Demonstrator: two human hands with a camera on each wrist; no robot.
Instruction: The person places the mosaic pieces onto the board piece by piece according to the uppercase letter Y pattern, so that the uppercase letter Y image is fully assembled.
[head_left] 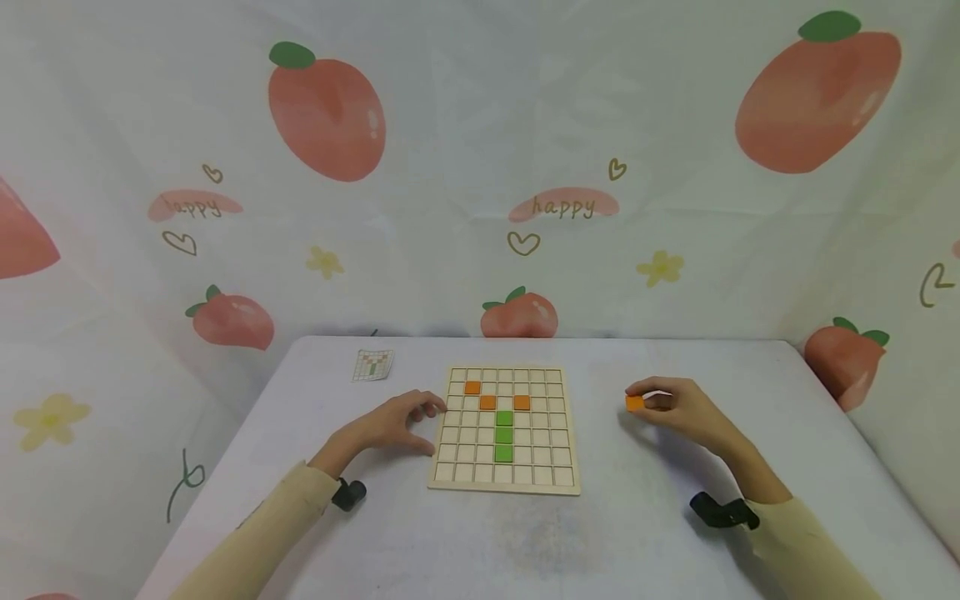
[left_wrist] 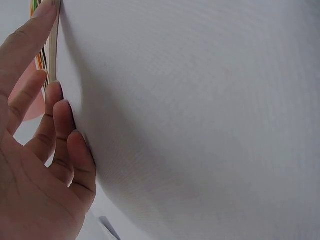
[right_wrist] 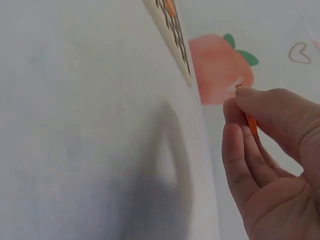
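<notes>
A square wooden grid board (head_left: 504, 490) lies flat on the table. Set in its cells are three orange tiles (head_left: 487, 402) in the upper part and three green tiles (head_left: 504, 435) in a column below them. My left hand (head_left: 393, 421) rests at the board's left edge, thumb and fingers spread apart; in the left wrist view the thumb (left_wrist: 30, 47) reaches the board's side. Right of the board, raised over the table, my right hand (head_left: 678, 408) pinches another orange tile (head_left: 635, 403) between thumb and fingers. The right wrist view shows that tile edge-on, partly hidden by the fingers.
A small paper card (head_left: 372, 365) with a printed grid pattern lies at the table's back left. Behind the white table (head_left: 637, 533) hangs a fruit-patterned cloth (head_left: 450, 167). Dark bands with camera mounts sit on both wrists.
</notes>
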